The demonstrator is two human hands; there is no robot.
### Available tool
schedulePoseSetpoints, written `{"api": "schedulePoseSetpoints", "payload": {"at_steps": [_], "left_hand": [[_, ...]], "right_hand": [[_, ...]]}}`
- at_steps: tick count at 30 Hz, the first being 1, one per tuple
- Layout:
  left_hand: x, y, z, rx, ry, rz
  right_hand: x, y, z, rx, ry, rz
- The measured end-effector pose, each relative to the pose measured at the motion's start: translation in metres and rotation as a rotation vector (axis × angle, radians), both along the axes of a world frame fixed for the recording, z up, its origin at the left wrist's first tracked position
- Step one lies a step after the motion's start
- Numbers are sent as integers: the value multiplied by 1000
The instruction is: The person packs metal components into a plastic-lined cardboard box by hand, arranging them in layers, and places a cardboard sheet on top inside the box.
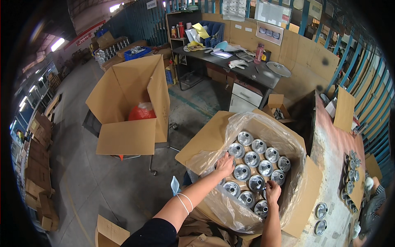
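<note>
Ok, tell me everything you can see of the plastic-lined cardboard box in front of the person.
The brown cardboard box stands open, its visible flaps spread outward. A clear, wrinkled plastic liner covers its inside and drapes over the rim. Round, silvery, metal-looking parts with central openings sit inside in rough rows. The left hand and right hand reach in. Its underside is hidden.
</note>
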State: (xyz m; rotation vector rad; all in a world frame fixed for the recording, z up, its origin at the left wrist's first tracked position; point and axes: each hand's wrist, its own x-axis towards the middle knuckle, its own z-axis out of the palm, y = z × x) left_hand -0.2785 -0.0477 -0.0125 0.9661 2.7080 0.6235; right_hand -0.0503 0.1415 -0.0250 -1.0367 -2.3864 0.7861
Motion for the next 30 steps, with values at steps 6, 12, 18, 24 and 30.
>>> {"api": "schedulePoseSetpoints", "payload": {"at_steps": [6,12,18,24,30], "left_hand": [[-4,-1,-9,-2,29,-14],[-4,-1,-10,15,29,-37],[-5,-1,-12,20,24,-31],[-5,0,-11,18,16,-37],[-7,0,-11,-27,-16,-27]], "right_hand": [[-2,-2,1,-13,-6,0],[-1,0,-1,-10,-7,3],[-2,-3,3,-18,-21,7],[-2,-3,4,-36,-25,2],[-2,-1,0,-15,-22,8]]}}
